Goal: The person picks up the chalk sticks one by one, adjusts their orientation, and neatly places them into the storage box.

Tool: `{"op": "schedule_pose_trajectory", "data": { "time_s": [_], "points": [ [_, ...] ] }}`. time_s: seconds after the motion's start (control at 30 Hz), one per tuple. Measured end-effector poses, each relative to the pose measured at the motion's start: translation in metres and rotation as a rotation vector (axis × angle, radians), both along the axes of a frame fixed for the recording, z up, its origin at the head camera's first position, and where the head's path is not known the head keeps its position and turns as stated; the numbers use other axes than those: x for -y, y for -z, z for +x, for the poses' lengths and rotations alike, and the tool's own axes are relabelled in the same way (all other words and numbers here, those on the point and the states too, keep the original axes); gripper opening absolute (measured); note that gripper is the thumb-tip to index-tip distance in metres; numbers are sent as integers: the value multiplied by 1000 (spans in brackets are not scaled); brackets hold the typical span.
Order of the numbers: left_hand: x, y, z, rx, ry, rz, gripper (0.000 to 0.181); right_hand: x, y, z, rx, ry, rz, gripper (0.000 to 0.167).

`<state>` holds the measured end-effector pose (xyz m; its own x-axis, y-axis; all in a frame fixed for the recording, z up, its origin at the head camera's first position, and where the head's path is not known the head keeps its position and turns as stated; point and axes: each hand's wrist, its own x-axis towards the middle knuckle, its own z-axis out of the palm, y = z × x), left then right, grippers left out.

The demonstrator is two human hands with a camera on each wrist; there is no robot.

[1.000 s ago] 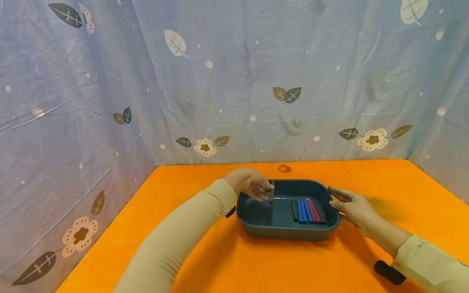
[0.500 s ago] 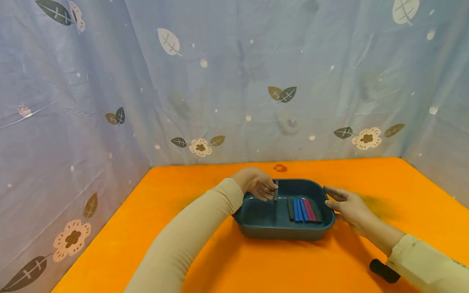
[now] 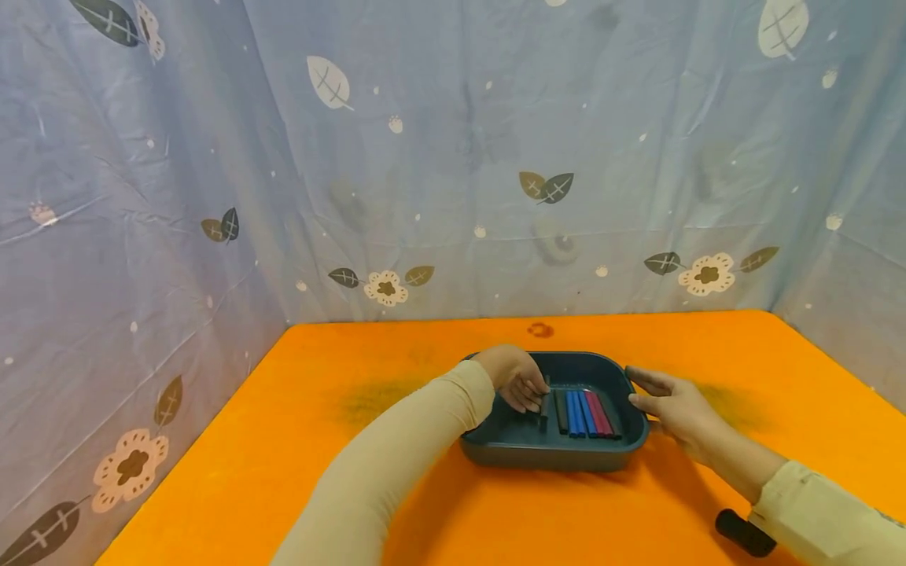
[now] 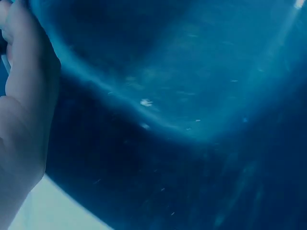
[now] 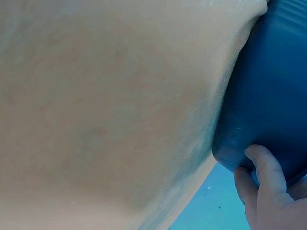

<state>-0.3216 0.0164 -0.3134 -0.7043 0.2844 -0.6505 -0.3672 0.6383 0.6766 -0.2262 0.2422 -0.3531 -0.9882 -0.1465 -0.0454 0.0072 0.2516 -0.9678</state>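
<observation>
A dark blue-grey plastic tub (image 3: 552,458) with rounded ends sits on the orange cloth. Inside, toward its right half, several slim sticks (image 3: 587,413) lie side by side: dark ones at the ends, blue and magenta ones between. My left hand (image 3: 519,381) reaches into the tub and pinches another dark stick (image 3: 544,409), held upright just left of the row. At the right end my right hand (image 3: 672,405) holds the rim; in the right wrist view its fingers (image 5: 269,172) touch the tub's wall (image 5: 268,96). The left wrist view is blurred and hides the held stick.
Orange cloth (image 3: 340,362) covers the table around the tub. A patterned blue-grey curtain (image 3: 453,157) hangs along the back and both sides. A black cylindrical object (image 3: 745,533) shows by the right sleeve.
My left hand has moved right and lower into the tub with the dark stick, closer to the row. The right hand stays at the tub's right end.
</observation>
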Motion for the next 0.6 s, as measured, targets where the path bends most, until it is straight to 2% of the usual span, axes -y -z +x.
{"op": "schedule_pose_trajectory", "data": {
  "time_s": [0.27, 0.5, 0.6],
  "points": [
    [-3, 13, 1, 4, -3, -30, 14, -1, 1, 1, -2, -3, 0, 58],
    [-6, 13, 0, 10, 105, 27, 24, 0, -2, 2, 5, -1, 4, 59],
    [-6, 9, 0, 15, 116, 33, 22, 0, -2, 1, 6, -1, 4, 58]
  ]
}}
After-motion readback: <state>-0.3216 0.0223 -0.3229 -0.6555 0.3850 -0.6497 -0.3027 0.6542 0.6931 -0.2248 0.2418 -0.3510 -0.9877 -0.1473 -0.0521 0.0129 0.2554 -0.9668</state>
